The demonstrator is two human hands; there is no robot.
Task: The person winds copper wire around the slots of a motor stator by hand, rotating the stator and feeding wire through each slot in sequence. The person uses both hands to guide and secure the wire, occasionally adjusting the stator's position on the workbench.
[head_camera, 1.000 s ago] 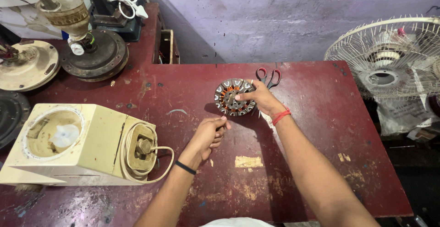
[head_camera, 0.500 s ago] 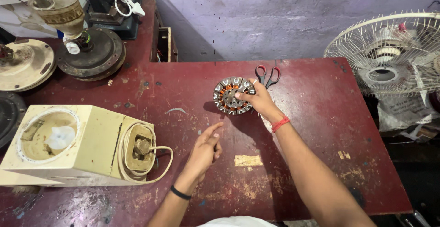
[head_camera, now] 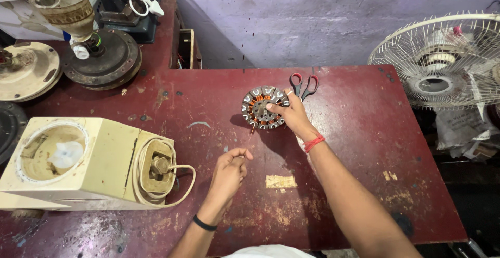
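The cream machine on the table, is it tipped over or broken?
Yes, it looks tipped. The cream machine lies on its side on the red table, its round opening facing left and its underside, with the cord wrapped round it, facing the left hand. I can't tell if it is broken.

1. The left hand (head_camera: 229,172) is bare, and a thin black band circles its wrist.
2. The right hand (head_camera: 291,114) is bare too, with a red thread tied round its wrist.
3. Both forearms are uncovered, with no sleeves showing.
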